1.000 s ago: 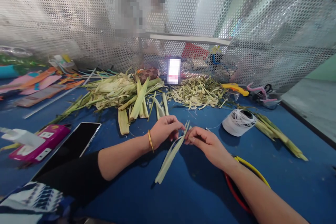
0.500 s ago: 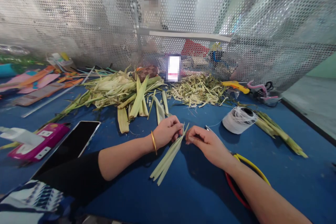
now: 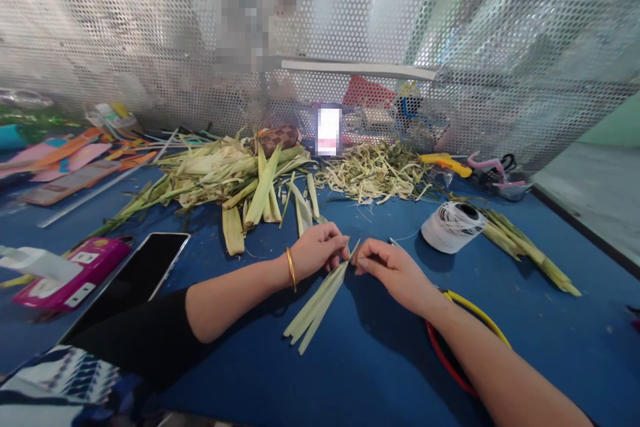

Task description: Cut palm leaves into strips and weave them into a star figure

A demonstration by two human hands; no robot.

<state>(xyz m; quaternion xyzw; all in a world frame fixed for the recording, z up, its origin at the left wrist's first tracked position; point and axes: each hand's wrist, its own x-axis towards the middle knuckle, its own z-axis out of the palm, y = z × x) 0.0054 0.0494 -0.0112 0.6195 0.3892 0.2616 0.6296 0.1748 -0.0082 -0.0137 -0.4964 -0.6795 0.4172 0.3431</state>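
A small fan of pale green husk strips point(image 3: 317, 310) hangs down over the blue table, its narrow ends gathered between my two hands. My left hand point(image 3: 316, 252), with a gold bangle on the wrist, is closed in a pinch on those narrow ends. Close by on the right, my right hand point(image 3: 387, 267) has thumb and fingers pressed together at the tips of the strips. What lies inside that pinch is too small to make out. A spool of white thread point(image 3: 445, 230) stands beyond my right hand, a thin thread running from it toward that hand.
Behind the hands lie a heap of husks point(image 3: 220, 170) and a pile of shredded husk point(image 3: 375, 173). A black-screened phone point(image 3: 135, 273) and a magenta power strip point(image 3: 83, 273) are at left. Under my right forearm is a red-yellow ring point(image 3: 475, 307). A perforated metal screen point(image 3: 175, 33) closes off the back.
My right hand has shifted very slightly toward the strips' tips. Both hands otherwise keep their pinched positions, and the view has moved a little.
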